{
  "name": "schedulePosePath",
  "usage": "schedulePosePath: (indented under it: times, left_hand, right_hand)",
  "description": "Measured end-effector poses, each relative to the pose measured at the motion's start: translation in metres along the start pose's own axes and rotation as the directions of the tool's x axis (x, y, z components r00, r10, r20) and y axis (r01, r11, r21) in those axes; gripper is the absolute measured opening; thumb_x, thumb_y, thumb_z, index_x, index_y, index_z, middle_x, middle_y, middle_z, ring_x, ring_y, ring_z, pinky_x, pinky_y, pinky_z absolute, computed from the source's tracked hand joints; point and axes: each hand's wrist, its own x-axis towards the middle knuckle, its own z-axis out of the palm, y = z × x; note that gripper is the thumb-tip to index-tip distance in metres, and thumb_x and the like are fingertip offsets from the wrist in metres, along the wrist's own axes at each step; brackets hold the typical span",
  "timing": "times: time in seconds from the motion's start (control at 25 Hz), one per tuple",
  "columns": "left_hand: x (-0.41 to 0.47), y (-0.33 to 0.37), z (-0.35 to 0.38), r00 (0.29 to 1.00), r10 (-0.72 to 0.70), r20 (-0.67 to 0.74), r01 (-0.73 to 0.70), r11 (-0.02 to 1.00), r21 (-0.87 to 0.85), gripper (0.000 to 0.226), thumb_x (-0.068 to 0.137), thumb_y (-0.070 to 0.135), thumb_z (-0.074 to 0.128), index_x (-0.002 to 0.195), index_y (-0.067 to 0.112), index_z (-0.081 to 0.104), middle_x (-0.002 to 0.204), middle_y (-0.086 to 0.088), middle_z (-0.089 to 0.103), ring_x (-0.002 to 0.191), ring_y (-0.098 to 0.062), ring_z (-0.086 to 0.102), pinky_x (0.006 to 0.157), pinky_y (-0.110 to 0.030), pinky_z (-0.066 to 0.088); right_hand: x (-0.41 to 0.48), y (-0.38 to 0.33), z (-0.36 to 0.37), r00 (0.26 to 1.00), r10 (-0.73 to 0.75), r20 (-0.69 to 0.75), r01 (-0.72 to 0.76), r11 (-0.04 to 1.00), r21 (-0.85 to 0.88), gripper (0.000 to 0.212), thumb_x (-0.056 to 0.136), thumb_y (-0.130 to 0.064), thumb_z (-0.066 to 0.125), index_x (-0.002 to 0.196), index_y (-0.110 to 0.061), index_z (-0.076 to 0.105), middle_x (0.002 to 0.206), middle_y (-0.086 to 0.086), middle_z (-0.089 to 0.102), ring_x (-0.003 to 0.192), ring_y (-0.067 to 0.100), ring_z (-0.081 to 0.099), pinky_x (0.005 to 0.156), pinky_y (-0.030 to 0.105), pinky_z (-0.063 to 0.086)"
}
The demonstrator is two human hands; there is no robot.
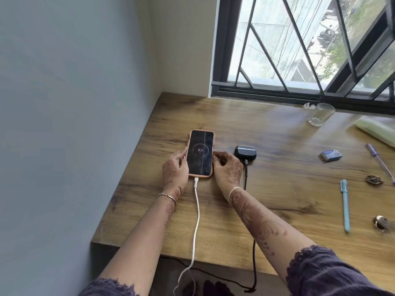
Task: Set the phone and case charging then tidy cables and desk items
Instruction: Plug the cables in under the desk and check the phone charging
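A phone (200,154) in a peach cover lies flat on the wooden desk (277,189), its screen showing a charging ring with 82. A white cable (196,221) is plugged into its near end and drops over the desk's front edge. My left hand (174,170) holds the phone's left edge. My right hand (226,167) touches its right edge with curled fingers. Just right of that hand sits a black earbuds case (244,151) with a black cable (246,178) plugged in, which passes under my right forearm and hangs off the desk.
At the right lie a small blue eraser box (330,155), a light blue pen (345,205), a purple pen (379,162) and two small metallic pieces (374,180), (381,223). A drinking glass (321,114) stands near the window sill. The wall borders the desk on the left.
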Motion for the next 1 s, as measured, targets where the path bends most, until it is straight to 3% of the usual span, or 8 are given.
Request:
schedulePosePath:
  times: [0.36, 0.52, 0.64, 0.8, 1.0]
  left_hand:
    - [0.003, -0.001, -0.007, 0.984, -0.137, 0.116, 0.161, 0.958, -0.235, 0.035, 0.093, 0.009, 0.047, 0.124, 0.015, 0.062, 0.127, 0.003, 0.063, 0.117, -0.009, 0.056, 0.106, -0.025, 0.041]
    - [0.010, 0.001, -0.010, 0.963, -0.158, 0.220, 0.194, 0.969, -0.153, 0.036, 0.092, 0.017, 0.051, 0.126, 0.020, 0.061, 0.127, 0.003, 0.064, 0.116, -0.015, 0.059, 0.104, -0.035, 0.045]
    - [0.016, 0.004, -0.014, 0.950, -0.145, 0.276, 0.179, 0.979, -0.102, 0.034, 0.092, 0.022, 0.048, 0.123, 0.022, 0.064, 0.124, 0.004, 0.066, 0.112, -0.015, 0.061, 0.100, -0.029, 0.046]
    - [0.016, 0.018, -0.013, 0.973, -0.163, 0.163, 0.177, 0.981, -0.074, 0.032, 0.093, 0.025, 0.051, 0.121, 0.020, 0.065, 0.121, 0.005, 0.066, 0.114, -0.015, 0.059, 0.095, -0.023, 0.042]
    - [0.000, 0.048, 0.005, 0.994, -0.007, 0.109, 0.015, 0.998, -0.065, 0.030, 0.088, 0.024, 0.059, 0.117, 0.016, 0.066, 0.114, -0.001, 0.067, 0.105, -0.014, 0.061, 0.089, -0.021, 0.043]
  right_hand:
    - [-0.003, -0.003, -0.001, 0.999, 0.014, 0.033, -0.014, 1.000, -0.017, 0.018, 0.085, -0.017, 0.065, 0.102, -0.015, 0.074, 0.097, 0.003, 0.074, 0.091, 0.014, 0.068, 0.090, 0.028, 0.052]
    - [-0.005, -0.010, -0.011, 0.996, 0.044, 0.081, -0.040, 0.998, -0.047, 0.022, 0.088, -0.022, 0.064, 0.108, -0.018, 0.071, 0.103, 0.002, 0.072, 0.096, 0.013, 0.067, 0.089, 0.022, 0.049]
    - [-0.008, -0.014, -0.019, 0.995, 0.028, 0.094, -0.021, 0.997, -0.073, 0.023, 0.089, -0.022, 0.061, 0.110, -0.021, 0.071, 0.104, -0.001, 0.072, 0.096, 0.011, 0.066, 0.087, 0.019, 0.047]
    - [-0.007, -0.008, -0.024, 0.997, -0.022, 0.080, 0.026, 0.999, -0.041, 0.020, 0.088, -0.020, 0.062, 0.107, -0.022, 0.071, 0.101, -0.002, 0.073, 0.089, 0.009, 0.069, 0.089, 0.027, 0.053]
    - [0.006, -0.002, -0.055, 0.999, -0.024, 0.028, 0.019, 0.989, 0.147, 0.017, 0.089, -0.009, 0.060, 0.096, -0.020, 0.072, 0.087, 0.002, 0.074, 0.074, 0.008, 0.071, 0.078, 0.027, 0.058]
